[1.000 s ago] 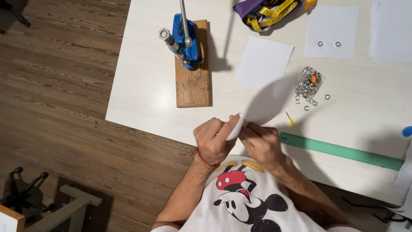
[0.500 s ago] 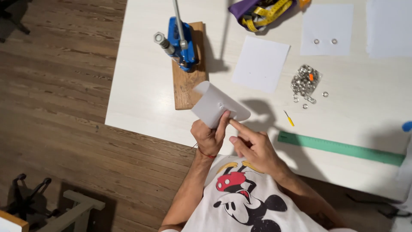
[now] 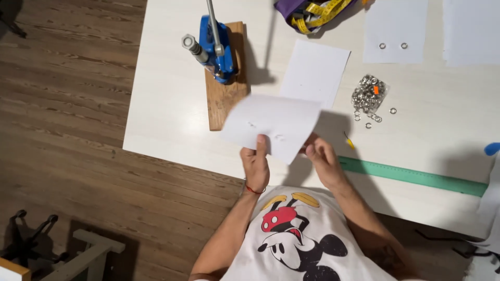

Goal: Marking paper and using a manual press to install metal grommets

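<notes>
I hold a white sheet of paper (image 3: 273,122) flat above the white table's near edge (image 3: 172,151), with two small marks on it. My left hand (image 3: 256,164) pinches its near edge, thumb on top. My right hand (image 3: 322,158) grips the sheet's right corner from underneath. A blue hand press (image 3: 214,46) on a wooden base (image 3: 223,96) stands just beyond the sheet's far left corner.
Another white sheet (image 3: 315,70) lies behind the held one. A pile of metal eyelets (image 3: 367,96) sits to the right, a sheet with two eyelets (image 3: 394,32) farther back. A green ruler (image 3: 416,176) lies along the near right. A yellow tape measure (image 3: 317,11) rests on purple cloth.
The sheet was curled up near my chest, then lifted and spread flat. It now sits farther over the table toward the press, with both hands on its near edge.
</notes>
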